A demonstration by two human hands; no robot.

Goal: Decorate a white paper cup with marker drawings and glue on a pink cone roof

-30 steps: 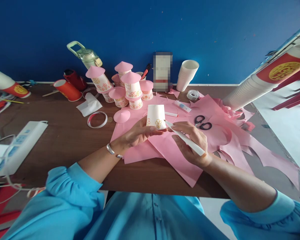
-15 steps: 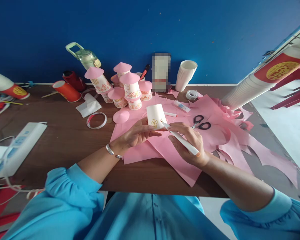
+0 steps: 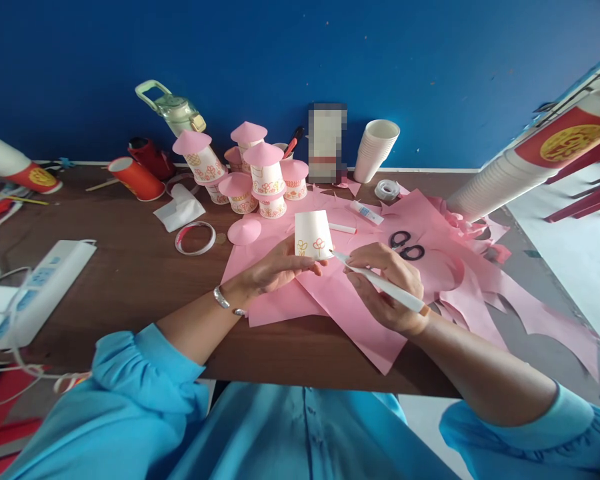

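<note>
My left hand [image 3: 279, 267] holds a white paper cup [image 3: 311, 227] upside down, its fingers around the rim at the bottom. Flowers in yellow and red-orange are drawn low on the cup's side. A white marker [image 3: 393, 288] with an orange end is gripped in my right hand [image 3: 393, 283], its tip close to the cup's lower right edge; whether it touches cannot be made out. Beyond the cup stand several decorated paper-cup towers [image 3: 266, 179] with pink cone roofs. A loose pink cone [image 3: 245, 231] lies left of the cup.
Pink paper sheets [image 3: 350, 327] and scraps cover the table's middle and right. Black-handled scissors [image 3: 406, 245], a glue tube [image 3: 367, 213], another marker [image 3: 343, 228] and tape [image 3: 195, 238] lie around. Stacked cups [image 3: 377, 150] stand behind, with a power strip [image 3: 45, 287] at left.
The cup has turned in my left hand, bringing a red-orange flower to the front beside the yellow one. My right hand and the marker have moved slightly right.
</note>
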